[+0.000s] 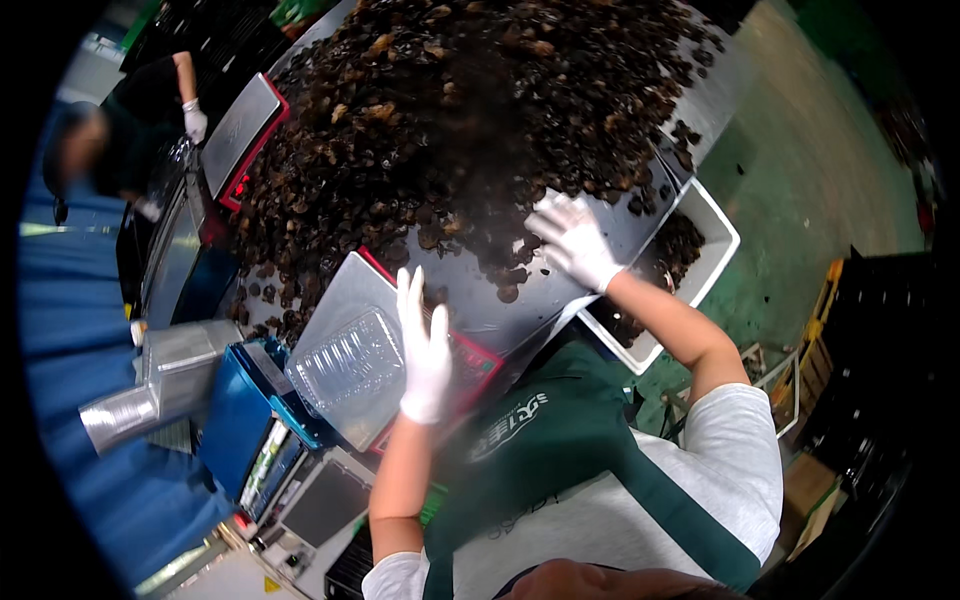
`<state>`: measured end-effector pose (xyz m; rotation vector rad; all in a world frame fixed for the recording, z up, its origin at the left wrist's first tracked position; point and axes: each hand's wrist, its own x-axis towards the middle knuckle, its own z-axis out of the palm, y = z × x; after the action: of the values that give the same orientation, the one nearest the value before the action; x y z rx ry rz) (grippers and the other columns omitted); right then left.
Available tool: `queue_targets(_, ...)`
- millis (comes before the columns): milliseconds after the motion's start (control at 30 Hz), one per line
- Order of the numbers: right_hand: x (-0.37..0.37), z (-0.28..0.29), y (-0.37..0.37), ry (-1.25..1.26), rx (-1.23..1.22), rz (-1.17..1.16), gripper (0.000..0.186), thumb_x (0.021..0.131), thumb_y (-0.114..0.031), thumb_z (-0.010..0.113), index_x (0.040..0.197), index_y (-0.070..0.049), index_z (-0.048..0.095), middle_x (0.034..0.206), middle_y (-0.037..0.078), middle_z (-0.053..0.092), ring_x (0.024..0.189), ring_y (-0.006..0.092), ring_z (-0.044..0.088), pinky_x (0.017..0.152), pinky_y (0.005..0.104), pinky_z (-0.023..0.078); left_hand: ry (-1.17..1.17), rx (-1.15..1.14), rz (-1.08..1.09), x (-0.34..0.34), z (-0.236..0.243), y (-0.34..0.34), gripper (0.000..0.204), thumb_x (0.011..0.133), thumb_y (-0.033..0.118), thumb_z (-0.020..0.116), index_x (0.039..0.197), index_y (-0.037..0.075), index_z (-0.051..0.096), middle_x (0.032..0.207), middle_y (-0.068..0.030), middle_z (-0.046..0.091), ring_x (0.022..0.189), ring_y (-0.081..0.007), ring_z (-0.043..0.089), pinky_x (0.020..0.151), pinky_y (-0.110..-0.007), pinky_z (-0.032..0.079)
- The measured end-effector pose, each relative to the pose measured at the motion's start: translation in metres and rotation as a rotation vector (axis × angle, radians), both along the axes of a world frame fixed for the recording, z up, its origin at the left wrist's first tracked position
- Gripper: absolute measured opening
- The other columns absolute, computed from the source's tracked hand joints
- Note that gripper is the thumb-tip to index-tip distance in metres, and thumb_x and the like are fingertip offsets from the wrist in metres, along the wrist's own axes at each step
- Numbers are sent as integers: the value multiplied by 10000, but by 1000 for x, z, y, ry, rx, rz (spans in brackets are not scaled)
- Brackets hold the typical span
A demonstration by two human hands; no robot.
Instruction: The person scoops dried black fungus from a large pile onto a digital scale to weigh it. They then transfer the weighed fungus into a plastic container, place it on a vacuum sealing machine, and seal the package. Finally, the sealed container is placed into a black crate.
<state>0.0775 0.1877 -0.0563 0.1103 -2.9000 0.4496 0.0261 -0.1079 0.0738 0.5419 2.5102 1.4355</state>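
A big heap of dark brown, mushroom-like pieces (430, 120) covers the metal table (510, 325). My right hand (572, 240), in a white glove, lies with spread fingers at the heap's near right edge, holding nothing I can see. My left hand (425, 355), also gloved in white, is raised with fingers stretched and thumb apart, and nothing shows in it. It is beside a clear plastic tray (350, 355) that rests on a red-edged weighing scale (345, 285). Some loose pieces lie between my two hands.
A white bin (722, 240) with more dark pieces stands against the table's right edge. At the far left another person (125, 140) with white gloves stands by a second red-edged scale (240, 140). Blue container (235, 415) and silver duct (170, 375) are at left.
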Motion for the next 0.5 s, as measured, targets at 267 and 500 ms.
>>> queue_targets(267,-91,16,60,277,-130,-244,610,857,-194,640,1419,-61,443,1479,137,423,1405,337,337,1179,491,217,21,-114,521,-91,-93,81,574,895,57,528,1459,75,425,1567,-240,266,1466,-362,239,1198,-418,189)
queue_targets(500,-47,6,-10,62,-290,119,403,828,-127,613,1230,-95,621,1340,142,544,1339,356,422,1139,513,307,86,-215,406,-30,-131,101,219,837,45,654,1057,38,649,1141,-145,616,1122,-307,552,1008,-388,415)
